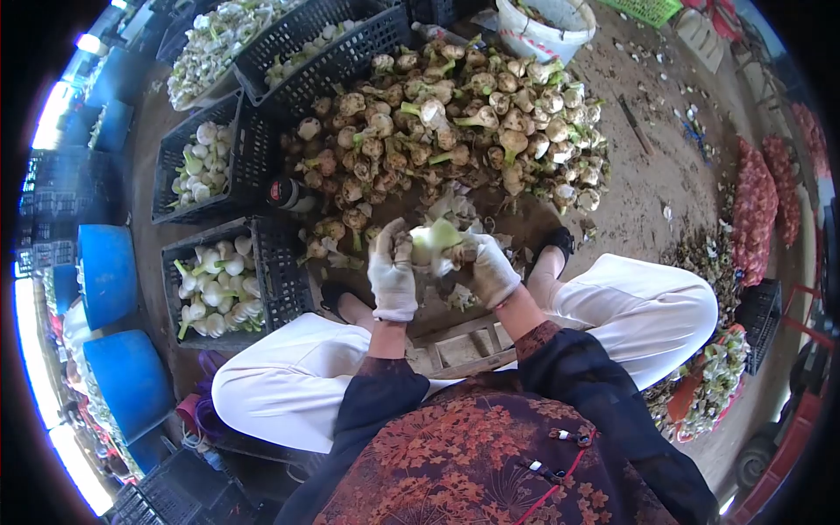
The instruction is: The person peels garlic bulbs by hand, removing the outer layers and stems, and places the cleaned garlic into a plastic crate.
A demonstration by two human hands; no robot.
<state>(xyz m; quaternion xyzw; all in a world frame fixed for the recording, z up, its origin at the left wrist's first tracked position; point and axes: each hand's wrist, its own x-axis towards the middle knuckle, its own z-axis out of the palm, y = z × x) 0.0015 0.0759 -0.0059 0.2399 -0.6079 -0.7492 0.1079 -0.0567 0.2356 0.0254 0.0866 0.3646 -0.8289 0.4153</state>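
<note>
Between my two gloved hands is a garlic bulb (425,248) with a pale green stem stub, slightly blurred. My left hand (391,273) has its fingers closed on the bulb's left side; its glove tips are dirt-stained. On the other side my right hand (493,273) pinches loose brownish skin at the bulb's right edge, its fingertips partly hidden. Just beyond my hands lies a big heap of unpeeled garlic (455,122), dirty and with cut stems. Shed garlic skins (455,210) lie on the floor below and in front of the bulb.
Black crates (255,271) of cleaned garlic stand to the left. A white bucket (549,33) stands behind the heap. A long thin tool (636,125) lies on the floor at right. Red mesh sacks (754,210) are farther right, blue tubs (129,381) far left.
</note>
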